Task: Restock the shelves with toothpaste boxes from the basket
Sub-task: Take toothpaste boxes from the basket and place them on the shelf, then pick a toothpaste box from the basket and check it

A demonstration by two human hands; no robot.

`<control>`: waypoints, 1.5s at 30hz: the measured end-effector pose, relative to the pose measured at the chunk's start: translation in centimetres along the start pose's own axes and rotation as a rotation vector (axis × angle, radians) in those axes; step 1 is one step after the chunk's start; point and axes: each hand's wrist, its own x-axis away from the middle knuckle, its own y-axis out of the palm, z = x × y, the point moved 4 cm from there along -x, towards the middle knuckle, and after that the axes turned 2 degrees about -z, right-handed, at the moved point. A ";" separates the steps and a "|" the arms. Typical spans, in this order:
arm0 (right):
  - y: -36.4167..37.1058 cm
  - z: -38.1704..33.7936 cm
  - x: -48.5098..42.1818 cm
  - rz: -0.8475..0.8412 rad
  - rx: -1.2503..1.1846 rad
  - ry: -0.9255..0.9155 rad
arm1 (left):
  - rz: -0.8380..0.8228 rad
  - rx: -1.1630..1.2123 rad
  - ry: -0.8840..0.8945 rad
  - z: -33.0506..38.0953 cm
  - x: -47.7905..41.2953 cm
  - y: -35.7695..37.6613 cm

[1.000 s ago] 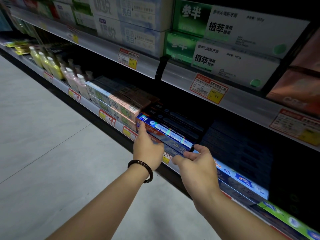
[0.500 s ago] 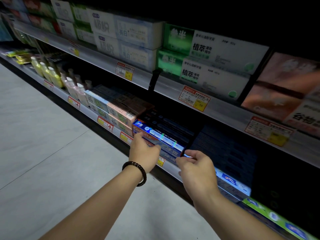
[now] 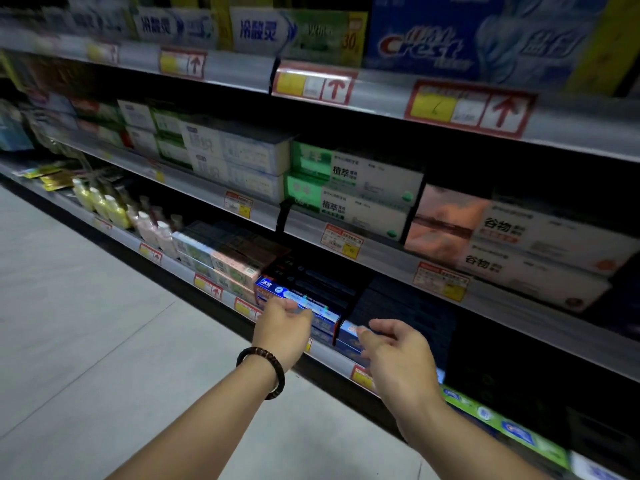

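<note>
I see the blue toothpaste box (image 3: 277,289) lying lengthwise on top of its stack at the front lip of the lower shelf (image 3: 329,356), its long face flush with the shelf edge. It has pink boxes (image 3: 235,268) just beside its left end and dark boxes (image 3: 318,277) right behind it. My left hand (image 3: 282,336), with a dark bracelet (image 3: 262,373) at the wrist, hangs in front of the box's right half. Its fingers are loosely curled and hold nothing, and I cannot tell whether the tips touch the carton. My right hand (image 3: 398,358) sits apart from it, further right along the lip. Its fingers (image 3: 379,326) are relaxed and slightly spread, gripping nothing, just before a second blue box (image 3: 347,331) and a dark blue stack (image 3: 408,306). A red and yellow price tag (image 3: 360,375) shows on the rail below that hand. The middle shelf rail (image 3: 381,252) overhangs the row, so the headroom above the stacks is low and dark. Behind both forearms the pale floor (image 3: 104,341) gives wide room to draw back. A green box (image 3: 502,424) lines the lip to the far right.
</note>
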 end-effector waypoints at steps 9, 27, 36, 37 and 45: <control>-4.6 -3.4 5.7 0.034 -0.044 -0.046 | -0.061 -0.003 0.073 4.9 8.5 -0.6; -15.9 -8.7 18.7 0.124 -0.100 -0.157 | -0.191 -0.083 0.224 13.4 24.7 0.7; -21.6 -8.5 24.4 0.167 -0.102 -0.188 | -0.293 -0.164 0.292 14.4 32.6 3.7; -22.2 -8.4 25.0 0.173 -0.101 -0.193 | -0.302 -0.157 0.297 14.5 33.4 4.0; -27.0 -7.1 29.5 0.238 -0.075 -0.224 | -0.384 -0.142 0.319 15.1 39.5 6.4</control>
